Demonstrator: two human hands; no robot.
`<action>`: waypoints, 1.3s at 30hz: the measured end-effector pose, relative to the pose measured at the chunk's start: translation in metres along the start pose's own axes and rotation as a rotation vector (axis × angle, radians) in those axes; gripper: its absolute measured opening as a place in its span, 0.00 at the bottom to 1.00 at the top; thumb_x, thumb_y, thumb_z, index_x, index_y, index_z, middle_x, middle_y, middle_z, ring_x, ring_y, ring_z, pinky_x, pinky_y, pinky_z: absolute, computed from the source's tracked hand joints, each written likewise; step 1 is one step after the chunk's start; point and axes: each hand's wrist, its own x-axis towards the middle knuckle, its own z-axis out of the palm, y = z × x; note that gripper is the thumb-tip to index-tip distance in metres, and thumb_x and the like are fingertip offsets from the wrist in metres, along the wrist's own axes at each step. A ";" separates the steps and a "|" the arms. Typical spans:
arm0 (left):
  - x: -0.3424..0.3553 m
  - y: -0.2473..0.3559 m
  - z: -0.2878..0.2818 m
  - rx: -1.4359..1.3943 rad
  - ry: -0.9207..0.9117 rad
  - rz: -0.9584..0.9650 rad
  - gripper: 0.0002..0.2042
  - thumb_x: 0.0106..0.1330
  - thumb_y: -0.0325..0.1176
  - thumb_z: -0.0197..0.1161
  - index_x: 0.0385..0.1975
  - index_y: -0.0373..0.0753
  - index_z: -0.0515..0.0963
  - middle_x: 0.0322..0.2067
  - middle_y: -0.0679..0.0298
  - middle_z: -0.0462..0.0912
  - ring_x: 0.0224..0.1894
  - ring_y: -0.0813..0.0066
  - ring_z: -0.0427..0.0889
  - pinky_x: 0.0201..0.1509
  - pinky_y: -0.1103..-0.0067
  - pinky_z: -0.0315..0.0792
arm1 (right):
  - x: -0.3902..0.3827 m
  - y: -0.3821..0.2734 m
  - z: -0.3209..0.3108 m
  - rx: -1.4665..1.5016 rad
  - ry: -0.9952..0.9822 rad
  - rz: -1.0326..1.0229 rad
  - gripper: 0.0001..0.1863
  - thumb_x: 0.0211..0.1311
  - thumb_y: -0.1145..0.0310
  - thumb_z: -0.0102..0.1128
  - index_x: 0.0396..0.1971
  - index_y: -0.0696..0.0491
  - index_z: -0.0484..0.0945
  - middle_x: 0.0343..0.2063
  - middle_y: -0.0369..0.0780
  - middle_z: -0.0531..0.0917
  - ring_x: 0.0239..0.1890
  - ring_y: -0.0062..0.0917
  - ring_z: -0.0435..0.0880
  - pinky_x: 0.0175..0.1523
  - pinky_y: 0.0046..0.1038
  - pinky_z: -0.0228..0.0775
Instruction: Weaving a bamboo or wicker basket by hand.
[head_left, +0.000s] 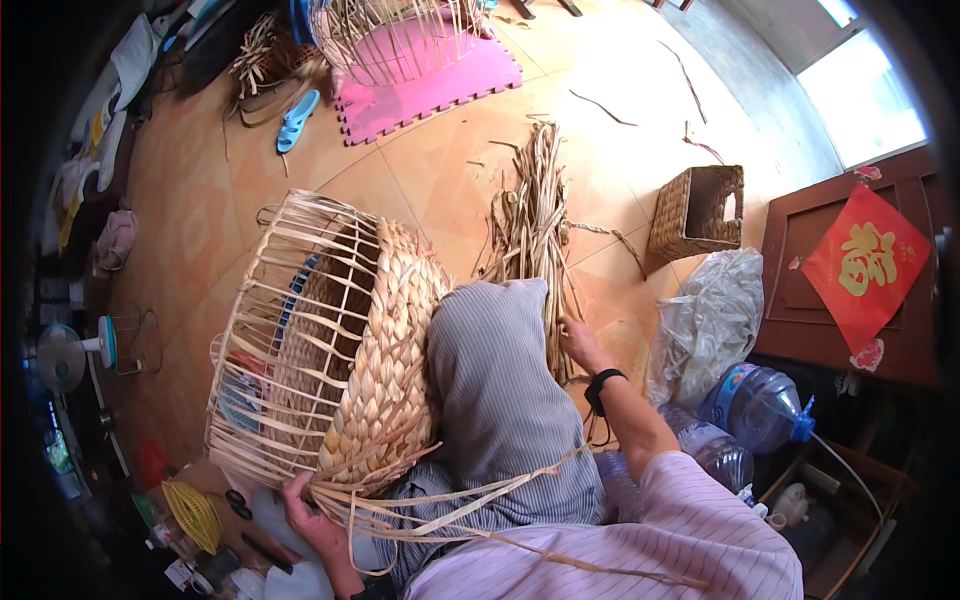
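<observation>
A half-woven round basket (330,350) on a white wire frame rests on its side against my raised knee in striped grey trousers. My left hand (308,512) grips its lower rim, where loose straw strands fan out across my lap. My right hand (577,340) reaches down past my knee to a bundle of dried straw strips (535,225) lying on the tiled floor, and its fingers close on a few strands. A black band sits on that wrist.
A small finished rectangular wicker basket (697,210) stands right of the bundle. A crumpled plastic bag (712,310) and large water bottles (760,405) lie at my right. A pink foam mat (430,75) with another wire frame, a blue sandal (297,120) and a small fan (70,350) lie further off.
</observation>
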 end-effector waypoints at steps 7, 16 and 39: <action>0.000 0.009 -0.003 0.028 -0.008 -0.023 0.21 0.56 0.32 0.77 0.47 0.33 0.77 0.42 0.58 0.80 0.45 0.64 0.79 0.56 0.72 0.73 | 0.051 -0.072 0.019 0.115 0.199 -0.320 0.09 0.66 0.75 0.56 0.44 0.55 0.80 0.44 0.54 0.78 0.46 0.53 0.81 0.51 0.48 0.76; -0.001 0.014 -0.001 0.026 0.001 -0.059 0.22 0.55 0.32 0.78 0.47 0.33 0.77 0.41 0.59 0.80 0.45 0.65 0.79 0.56 0.72 0.72 | 0.102 -0.068 0.012 -0.400 0.006 -0.390 0.10 0.70 0.67 0.54 0.43 0.51 0.83 0.46 0.47 0.77 0.49 0.45 0.81 0.54 0.43 0.77; 0.005 0.015 0.003 0.004 0.023 0.159 0.13 0.63 0.21 0.68 0.46 0.33 0.79 0.42 0.55 0.84 0.45 0.60 0.83 0.55 0.71 0.76 | 0.008 -0.016 -0.100 -0.126 0.195 0.048 0.14 0.65 0.58 0.66 0.33 0.54 0.88 0.27 0.43 0.89 0.30 0.34 0.89 0.36 0.37 0.79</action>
